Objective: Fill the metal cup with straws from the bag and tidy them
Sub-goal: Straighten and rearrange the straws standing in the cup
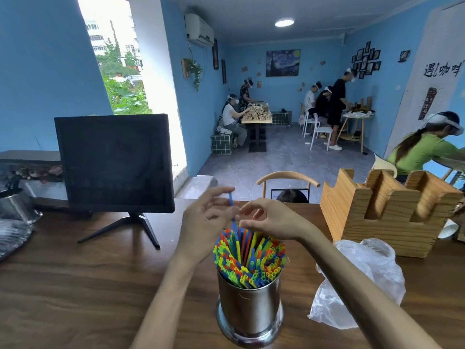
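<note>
Stainless steel metal cup (249,306), packed with colourful plastic straws (249,258), stands on the wooden desk (75,285). Above it, left hand (206,217) and right hand (270,220) pinch one blue straw (231,205); the clear plastic bag (362,278) lies beside the cup.

Both hands raised over a metal cup (249,306) crammed with coloured straws (249,258). Left hand (205,217) and right hand (268,219) almost touching, pinching one blue straw (231,204) upright between them. Beyond the left hand, a dark monitor (114,163). Under the right forearm, a crumpled plastic bag (364,278) on the wooden table (75,285); past it, a wooden holder (387,210).
</note>
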`<state>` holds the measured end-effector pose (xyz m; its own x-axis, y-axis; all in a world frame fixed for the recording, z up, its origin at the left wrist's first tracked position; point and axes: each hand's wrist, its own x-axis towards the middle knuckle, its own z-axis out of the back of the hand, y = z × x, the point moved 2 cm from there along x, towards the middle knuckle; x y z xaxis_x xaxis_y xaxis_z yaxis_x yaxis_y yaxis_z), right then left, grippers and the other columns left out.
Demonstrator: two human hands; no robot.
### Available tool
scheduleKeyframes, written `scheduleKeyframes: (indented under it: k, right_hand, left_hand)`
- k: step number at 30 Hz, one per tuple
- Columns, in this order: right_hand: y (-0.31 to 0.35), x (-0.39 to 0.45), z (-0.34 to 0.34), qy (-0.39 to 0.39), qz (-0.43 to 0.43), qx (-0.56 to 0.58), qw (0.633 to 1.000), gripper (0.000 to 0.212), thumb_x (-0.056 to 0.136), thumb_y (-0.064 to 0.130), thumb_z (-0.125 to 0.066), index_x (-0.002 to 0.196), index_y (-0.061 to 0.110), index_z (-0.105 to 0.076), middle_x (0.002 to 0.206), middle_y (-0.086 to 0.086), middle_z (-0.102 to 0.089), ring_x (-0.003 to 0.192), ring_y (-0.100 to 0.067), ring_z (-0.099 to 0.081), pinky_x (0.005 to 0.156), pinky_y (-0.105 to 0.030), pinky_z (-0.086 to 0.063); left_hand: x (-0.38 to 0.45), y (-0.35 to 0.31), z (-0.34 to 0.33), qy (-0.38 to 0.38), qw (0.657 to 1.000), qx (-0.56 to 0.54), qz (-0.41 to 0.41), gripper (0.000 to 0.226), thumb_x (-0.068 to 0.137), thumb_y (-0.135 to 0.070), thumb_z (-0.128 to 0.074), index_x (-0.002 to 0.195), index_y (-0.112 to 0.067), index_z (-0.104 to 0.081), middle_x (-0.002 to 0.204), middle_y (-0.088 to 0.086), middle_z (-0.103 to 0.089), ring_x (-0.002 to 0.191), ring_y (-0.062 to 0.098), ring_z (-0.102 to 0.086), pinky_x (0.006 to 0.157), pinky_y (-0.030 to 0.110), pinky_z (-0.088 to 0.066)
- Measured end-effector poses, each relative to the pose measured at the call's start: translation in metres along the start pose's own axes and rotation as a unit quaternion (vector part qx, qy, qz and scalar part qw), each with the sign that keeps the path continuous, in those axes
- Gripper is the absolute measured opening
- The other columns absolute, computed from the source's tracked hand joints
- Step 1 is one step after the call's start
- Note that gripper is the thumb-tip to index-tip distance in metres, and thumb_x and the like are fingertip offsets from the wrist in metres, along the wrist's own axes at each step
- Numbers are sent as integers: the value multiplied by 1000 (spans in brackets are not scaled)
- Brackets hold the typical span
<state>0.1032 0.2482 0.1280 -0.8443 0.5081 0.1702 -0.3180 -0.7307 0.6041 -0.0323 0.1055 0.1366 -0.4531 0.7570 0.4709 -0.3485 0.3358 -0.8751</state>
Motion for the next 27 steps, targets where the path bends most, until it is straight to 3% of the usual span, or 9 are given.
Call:
scheduleKeyframes:
  k: [4,8,12,14,18,21,24,27]
  right_hand:
    - [-1,6,-7,18,-11,2,1000,11,95,40,-67,91,30,-72,91,13,-71,87,-3,-67,77,-26,-56]
    - [-1,6,-4,1,-21,5,1000,20,91,40,-74,86,21,-79,85,4,-76,80,-8,-71,76,-31,-60]
    - [2,3,4,-35,-28,24,999,25,83,43,-82,78,18,-81,78,0,-77,78,-15,-73,76,-44,-60]
    - [6,1,9,-59,-27,27,998,26,83,45,-81,80,19,-82,80,1,-78,79,-16,-73,78,-46,-59]
    - [20,-6,33,-166,-5,35,986,20,85,47,-77,76,29,-77,79,6,-74,72,-8,-64,68,-32,-53]
    - [38,-17,55,-270,42,129,953,16,90,40,-73,78,30,-74,67,7,-70,54,-7,-55,50,-20,-45]
    - [53,-29,72,-308,84,280,905,17,94,29,-72,86,15,-76,61,-2,-69,47,-7,-53,44,-15,-37]
    - [58,-38,78,-270,84,391,876,18,91,35,-69,85,18,-75,68,-5,-71,52,-11,-60,40,-18,-34]
  left_hand:
    - [-7,10,5,47,980,190,-22,10,85,-33,-81,92,-41,-79,94,-28,-72,95,-5,-64,74,6,-46]
    - [-7,17,12,98,965,242,-4,4,82,-38,-84,81,-35,-82,95,-28,-71,104,-8,-58,78,3,-41]
    - [-4,16,16,134,965,224,16,9,82,-40,-84,74,-40,-81,95,-28,-73,102,-12,-58,76,3,-43]
    - [-3,15,16,132,965,227,18,5,83,-47,-80,81,-43,-81,98,-31,-71,103,-13,-58,75,4,-43]
    - [0,15,12,87,973,214,24,26,93,-54,-65,114,-42,-75,112,-28,-70,107,-11,-58,83,12,-41]
    - [1,14,4,100,977,182,49,39,95,-56,-57,128,-41,-68,121,-28,-67,108,-17,-56,82,7,-44]
    - [1,13,-2,112,985,122,55,28,99,-42,-58,123,-36,-71,107,-19,-75,102,-8,-66,81,6,-47]
    - [3,9,-1,88,994,40,50,17,99,-24,-62,105,-27,-77,90,-5,-79,85,4,-73,73,10,-50]
